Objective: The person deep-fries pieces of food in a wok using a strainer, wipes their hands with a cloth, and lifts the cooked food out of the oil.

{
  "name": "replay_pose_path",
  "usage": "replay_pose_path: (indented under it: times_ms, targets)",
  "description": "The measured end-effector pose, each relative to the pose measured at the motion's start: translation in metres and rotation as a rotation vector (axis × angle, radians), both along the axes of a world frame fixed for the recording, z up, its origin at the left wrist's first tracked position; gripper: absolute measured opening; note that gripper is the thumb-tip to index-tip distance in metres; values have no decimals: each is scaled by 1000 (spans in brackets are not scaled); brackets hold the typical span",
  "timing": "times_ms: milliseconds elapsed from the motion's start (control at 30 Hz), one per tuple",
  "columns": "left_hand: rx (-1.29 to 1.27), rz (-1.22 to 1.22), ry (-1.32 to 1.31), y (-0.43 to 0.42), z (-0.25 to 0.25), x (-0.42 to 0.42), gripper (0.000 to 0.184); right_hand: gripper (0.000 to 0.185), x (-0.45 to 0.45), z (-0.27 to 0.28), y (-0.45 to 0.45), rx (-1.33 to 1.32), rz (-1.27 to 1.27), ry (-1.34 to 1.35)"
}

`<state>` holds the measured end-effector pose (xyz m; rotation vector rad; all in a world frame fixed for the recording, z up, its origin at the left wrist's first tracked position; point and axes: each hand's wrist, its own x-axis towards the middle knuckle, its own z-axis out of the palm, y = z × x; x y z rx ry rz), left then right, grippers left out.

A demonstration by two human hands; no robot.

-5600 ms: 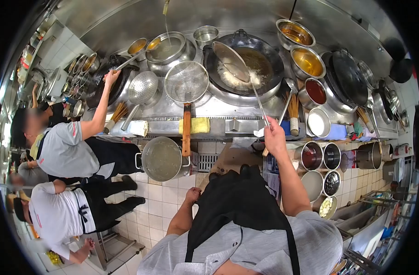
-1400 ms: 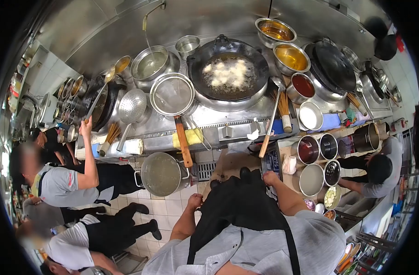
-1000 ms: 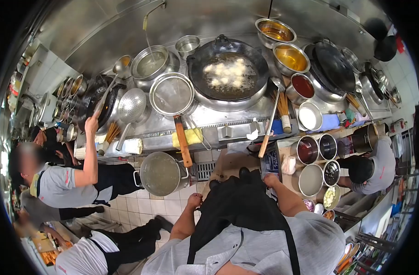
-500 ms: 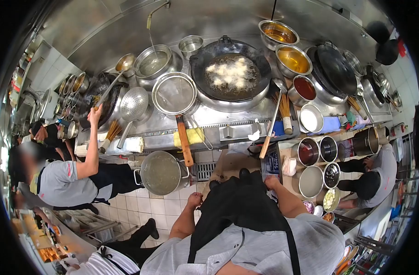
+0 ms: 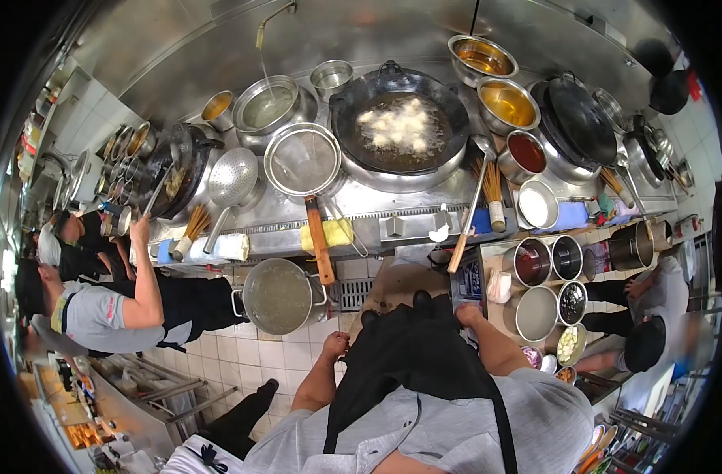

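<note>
My left hand (image 5: 336, 344) hangs beside the black apron (image 5: 424, 347), its fingers curled into a loose fist with nothing seen in it. On the other side, my right hand (image 5: 468, 314) is closed near the side counter's edge, and nothing shows in it. Ahead on the range, pale pieces of food (image 5: 396, 125) bubble in oil in a large black wok (image 5: 347, 130). A fine-mesh strainer (image 5: 302, 160) with a wooden handle lies to its left, beside a perforated skimmer (image 5: 233, 177). To the wok's right rest a ladle (image 5: 473, 201) and a bamboo brush (image 5: 494, 193).
A two-handled pot (image 5: 276, 296) of cloudy liquid stands at front left. Bowls of amber liquid (image 5: 507, 103) and a pot of red sauce (image 5: 525, 154) stand right of the wok. Containers (image 5: 536, 313) fill the side counter. Co-workers (image 5: 100, 308) stand left, right and behind.
The left co-worker's ladle has moved from the small amber pot back to their own wok. On the right, a co-worker's head has shifted. The frying pieces have drifted slightly; my hands stay put.
</note>
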<state>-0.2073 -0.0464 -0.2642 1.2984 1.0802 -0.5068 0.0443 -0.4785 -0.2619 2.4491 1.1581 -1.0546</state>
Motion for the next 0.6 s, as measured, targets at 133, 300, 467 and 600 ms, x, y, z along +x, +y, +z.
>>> replay_pose_path:
  times_ms: [133, 300, 467, 600]
  targets:
    - [-47, 1, 0, 3, 6, -1, 15, 25, -1, -6, 2, -13, 45, 8]
    - [-16, 0, 24, 5, 6, -1, 13, 24, -3, -18, 0, 22, 79, -36]
    - [-12, -10, 27, 7, 2, 2, 15, 26, -3, -24, -4, 57, -32, -35]
    - [22, 9, 28, 1, 3, 6, 16, 25, 2, -10, -3, 6, 72, 23]
